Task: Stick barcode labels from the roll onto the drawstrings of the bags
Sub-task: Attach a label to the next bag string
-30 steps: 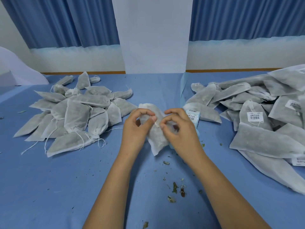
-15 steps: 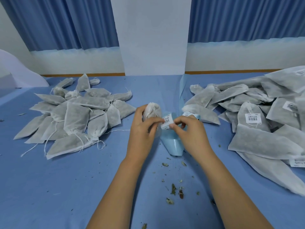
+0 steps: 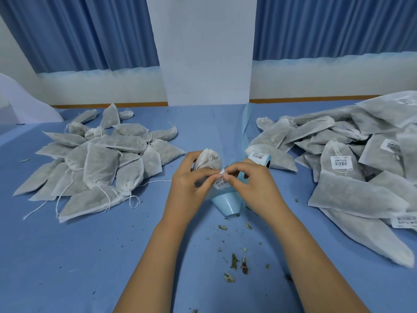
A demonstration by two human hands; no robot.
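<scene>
At the middle of a blue-covered desk (image 3: 90,256), a person's two bare hands meet over a single small mesh bag (image 3: 208,158) and a barcode label (image 3: 222,182). The left hand (image 3: 191,184) has its fingers curled round the bag, whose gathered neck points up and away from the camera, above the knuckles. The right hand (image 3: 255,184) pinches the label's upper corner between thumb and forefinger, its fingertips touching those of the left hand. The label hangs just under that meeting point, printed side to the camera, between the two hands. Whether the bag's drawstring lies against the label cannot be told, because the fingers cover that spot. Pale blue backing paper (image 3: 228,203) curls out below the hands and onto the desk. The label roll (image 3: 259,157) lies just beyond the right hand, touching the nearest bag of the right-side heap (image 3: 352,195), where several bags show white barcode labels. A left-side heap (image 3: 101,163) of the same grey-white bags, loose strings trailing, lies well apart from the left hand. Crumbs of dried leaf (image 3: 234,260) dot the desk between the forearms. Blue curtains (image 3: 79,30) and a white pillar (image 3: 207,53) stand behind.
</scene>
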